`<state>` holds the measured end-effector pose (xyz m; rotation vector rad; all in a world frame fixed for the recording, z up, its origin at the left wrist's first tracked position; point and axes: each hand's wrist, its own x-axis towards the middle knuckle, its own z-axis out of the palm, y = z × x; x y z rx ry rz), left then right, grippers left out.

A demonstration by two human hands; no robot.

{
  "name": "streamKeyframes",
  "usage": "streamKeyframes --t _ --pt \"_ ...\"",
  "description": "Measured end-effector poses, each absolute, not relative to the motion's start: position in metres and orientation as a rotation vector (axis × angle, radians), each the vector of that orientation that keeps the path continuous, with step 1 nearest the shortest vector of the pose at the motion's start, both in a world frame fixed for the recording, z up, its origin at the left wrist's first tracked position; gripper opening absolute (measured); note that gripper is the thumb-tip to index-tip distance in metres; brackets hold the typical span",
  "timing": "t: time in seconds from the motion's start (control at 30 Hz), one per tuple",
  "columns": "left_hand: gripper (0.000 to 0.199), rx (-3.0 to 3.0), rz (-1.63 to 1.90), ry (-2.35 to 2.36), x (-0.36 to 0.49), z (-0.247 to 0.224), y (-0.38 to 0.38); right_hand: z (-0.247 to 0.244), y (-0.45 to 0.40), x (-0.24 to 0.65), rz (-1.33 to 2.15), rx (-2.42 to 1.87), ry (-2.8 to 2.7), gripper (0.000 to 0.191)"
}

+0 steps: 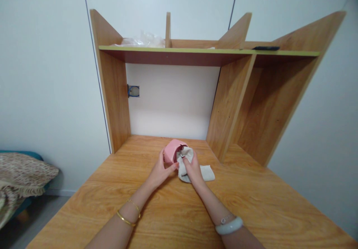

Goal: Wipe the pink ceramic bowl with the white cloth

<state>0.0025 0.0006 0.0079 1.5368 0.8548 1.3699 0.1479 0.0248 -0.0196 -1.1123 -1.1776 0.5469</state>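
Note:
A pink container (171,151) is tipped on its side above the wooden desk, its dark opening turned to the right. My left hand (162,170) holds it from the left, thumb near the lower rim. Bunched in my right hand (192,167) is a light grey cloth (182,172), part of it at the container's opening. The cloth's other end lies flat on the desk to the right of my right wrist. My right fingertips are partly hidden in the folds.
The wooden desk (167,211) carries a hutch with upright panels and a shelf (190,57). Clear plastic (145,40) and a dark flat object (266,48) lie on the shelf. A patterned blanket (25,172) is at the far left.

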Motion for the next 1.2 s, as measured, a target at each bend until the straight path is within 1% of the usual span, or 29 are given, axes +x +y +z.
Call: streamKeyframes --t 0.1,0.23,0.3,0.43,0.5,0.67,0.8,0.87,1.07,1.13,1.2 --pt "0.067 1.623 1.353 0.794 0.007 0.002 0.002 -0.018 0.025 0.146 0.568 -1.075 -1.182 0.045" --pt "0.056 1.7 1.42 0.984 0.006 -0.001 0.004 -0.017 0.026 0.142 0.599 -1.125 -1.153 0.042" --pt "0.052 1.757 1.427 1.111 0.003 0.001 0.004 -0.017 0.027 0.141 0.586 -1.192 -1.138 0.043" --pt "0.052 1.883 1.379 1.344 -0.004 0.006 0.003 -0.015 0.027 0.145 0.511 -1.325 -1.157 0.06" --pt "0.054 1.942 1.343 1.425 -0.007 0.01 0.001 -0.013 0.024 0.146 0.468 -1.363 -1.195 0.065" --pt "0.056 2.025 1.273 1.514 -0.012 0.015 0.0 -0.01 0.015 0.145 0.443 -1.346 -1.346 0.063" --pt "0.056 1.925 1.319 1.431 -0.013 0.012 0.004 -0.014 0.014 0.145 0.43 -1.296 -1.395 0.058" --pt "0.061 1.821 1.375 1.318 -0.011 0.01 0.007 -0.016 0.016 0.146 0.401 -1.282 -1.361 0.057" --pt "0.096 1.497 1.353 0.84 0.003 0.006 0.006 -0.019 0.023 0.148 0.399 -1.246 -1.212 0.054" --pt "0.095 1.513 1.329 0.78 0.007 0.005 0.003 -0.019 0.023 0.148 0.441 -1.218 -1.191 0.052" --pt "0.084 1.541 1.332 0.772 0.011 0.005 0.0 -0.018 0.024 0.146 0.475 -1.181 -1.187 0.05"
